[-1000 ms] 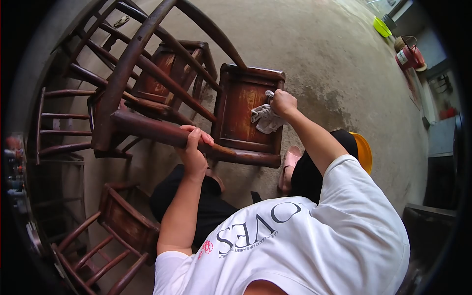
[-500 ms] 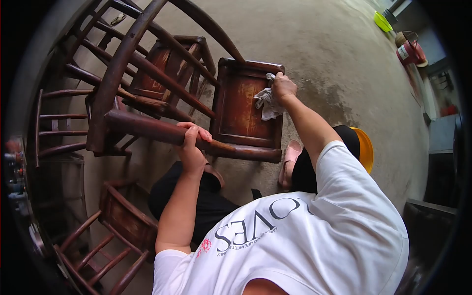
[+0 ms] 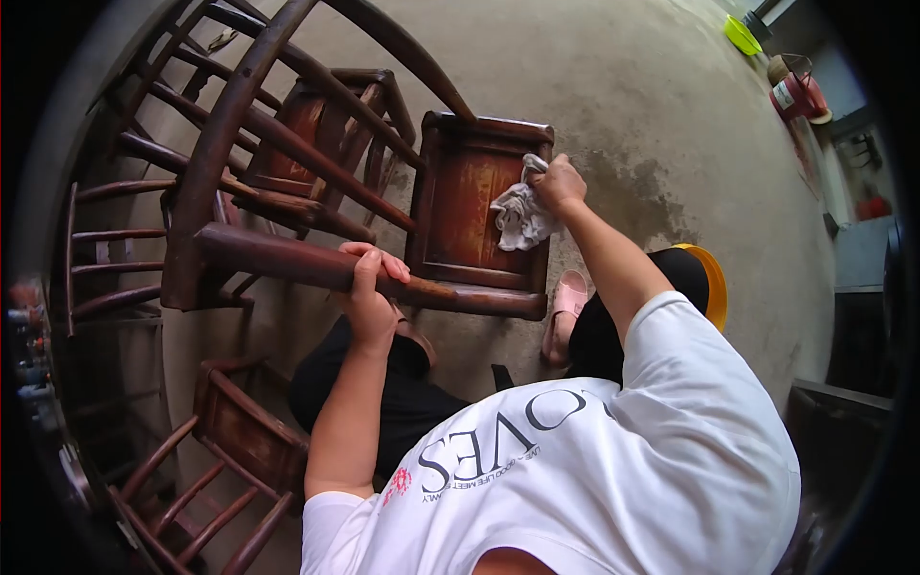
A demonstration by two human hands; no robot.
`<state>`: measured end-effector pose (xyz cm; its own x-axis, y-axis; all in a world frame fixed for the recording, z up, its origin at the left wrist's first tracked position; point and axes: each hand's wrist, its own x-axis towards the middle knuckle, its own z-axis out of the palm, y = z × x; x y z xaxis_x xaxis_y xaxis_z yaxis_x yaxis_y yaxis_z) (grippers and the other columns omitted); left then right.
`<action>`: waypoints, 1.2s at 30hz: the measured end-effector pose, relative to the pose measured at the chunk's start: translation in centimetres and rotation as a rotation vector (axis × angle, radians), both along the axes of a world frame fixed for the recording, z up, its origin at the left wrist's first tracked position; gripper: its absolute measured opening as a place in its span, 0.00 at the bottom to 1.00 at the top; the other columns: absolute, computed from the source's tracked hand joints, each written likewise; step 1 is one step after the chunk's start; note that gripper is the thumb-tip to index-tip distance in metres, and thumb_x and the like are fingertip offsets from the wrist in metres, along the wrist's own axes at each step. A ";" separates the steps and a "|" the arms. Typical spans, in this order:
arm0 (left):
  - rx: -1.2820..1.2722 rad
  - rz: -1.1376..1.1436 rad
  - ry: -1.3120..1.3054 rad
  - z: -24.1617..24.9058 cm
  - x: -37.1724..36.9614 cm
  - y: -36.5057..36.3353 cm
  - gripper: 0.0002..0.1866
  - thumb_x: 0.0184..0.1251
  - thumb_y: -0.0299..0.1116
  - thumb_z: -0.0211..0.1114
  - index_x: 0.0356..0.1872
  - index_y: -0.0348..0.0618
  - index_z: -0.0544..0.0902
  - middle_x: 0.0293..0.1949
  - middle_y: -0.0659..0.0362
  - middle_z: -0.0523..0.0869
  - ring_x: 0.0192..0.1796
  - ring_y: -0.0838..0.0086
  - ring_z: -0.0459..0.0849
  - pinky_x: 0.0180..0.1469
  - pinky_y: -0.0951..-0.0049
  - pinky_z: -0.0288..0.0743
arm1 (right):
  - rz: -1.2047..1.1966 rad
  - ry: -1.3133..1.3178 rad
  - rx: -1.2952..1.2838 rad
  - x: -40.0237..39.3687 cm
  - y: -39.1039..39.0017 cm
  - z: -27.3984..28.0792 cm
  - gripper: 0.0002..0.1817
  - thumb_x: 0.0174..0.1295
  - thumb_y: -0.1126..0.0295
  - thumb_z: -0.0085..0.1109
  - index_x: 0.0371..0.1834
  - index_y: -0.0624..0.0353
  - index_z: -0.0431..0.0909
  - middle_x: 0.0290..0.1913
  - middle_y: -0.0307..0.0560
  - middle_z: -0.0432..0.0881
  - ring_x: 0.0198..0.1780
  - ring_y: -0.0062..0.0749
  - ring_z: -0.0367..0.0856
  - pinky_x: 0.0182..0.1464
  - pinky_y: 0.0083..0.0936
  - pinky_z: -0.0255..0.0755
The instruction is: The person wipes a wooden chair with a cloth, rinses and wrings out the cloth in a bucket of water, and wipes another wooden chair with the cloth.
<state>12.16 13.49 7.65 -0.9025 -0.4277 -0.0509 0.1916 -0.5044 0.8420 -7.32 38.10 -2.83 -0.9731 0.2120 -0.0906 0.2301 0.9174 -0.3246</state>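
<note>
A dark reddish-brown wooden chair (image 3: pixel 467 201) stands in front of me, its slatted back leaning off to the left and its seat finish worn in places. My left hand (image 3: pixel 369 278) is wrapped round the thick side post of the chair's back, close to the seat. At the seat's right edge, my right hand (image 3: pixel 560 182) is closed on a crumpled pale cloth (image 3: pixel 520 218). The cloth hangs from the fingers and lies against the seat's right side. Part of it is hidden under the hand.
Another wooden chair (image 3: pixel 299 139) stands behind the first, and one more (image 3: pixel 251 422) is at lower left. Near my right leg is a yellow rounded object (image 3: pixel 713 287). A green basin (image 3: pixel 741 36) and a red bucket (image 3: pixel 797 98) stand at upper right. Damp patches mark the concrete floor (image 3: pixel 642 187).
My right hand has moved slightly down and to the right along the seat edge, with the cloth bunched up more. My left hand keeps its grip on the post.
</note>
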 end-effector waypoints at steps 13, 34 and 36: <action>0.016 0.027 0.030 -0.3 -0.2 0.3 0.03 0.59 0.27 0.52 0.32 0.41 0.68 0.18 0.58 0.72 0.21 0.73 0.73 0.32 0.71 0.73 | -0.116 -0.130 -0.271 -0.2 -1.0 -1.2 0.35 0.55 0.55 0.58 0.61 0.59 0.54 0.49 0.62 0.77 0.52 0.53 0.76 0.52 0.42 0.69; -0.025 -0.033 0.049 -0.6 -0.3 0.1 0.04 0.59 0.29 0.49 0.33 0.42 0.67 0.18 0.58 0.71 0.21 0.72 0.72 0.33 0.69 0.71 | 0.100 0.420 -0.057 -8.8 -0.8 -3.0 0.33 0.57 0.51 0.52 0.67 0.41 0.56 0.59 0.50 0.68 0.58 0.53 0.68 0.57 0.43 0.63; -0.058 -0.034 0.071 -0.5 -0.3 0.0 0.04 0.59 0.30 0.50 0.33 0.42 0.67 0.18 0.58 0.71 0.21 0.72 0.72 0.33 0.69 0.70 | 0.290 0.365 -0.041 -9.8 -0.9 -1.8 0.30 0.57 0.54 0.53 0.65 0.39 0.60 0.58 0.47 0.71 0.57 0.51 0.70 0.56 0.42 0.64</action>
<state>11.81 13.50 7.17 -0.9169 -0.3972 0.0380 0.2356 -0.4623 0.8549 -17.17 37.22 -4.67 -0.9614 -0.0705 0.2661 -0.1704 0.9116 -0.3742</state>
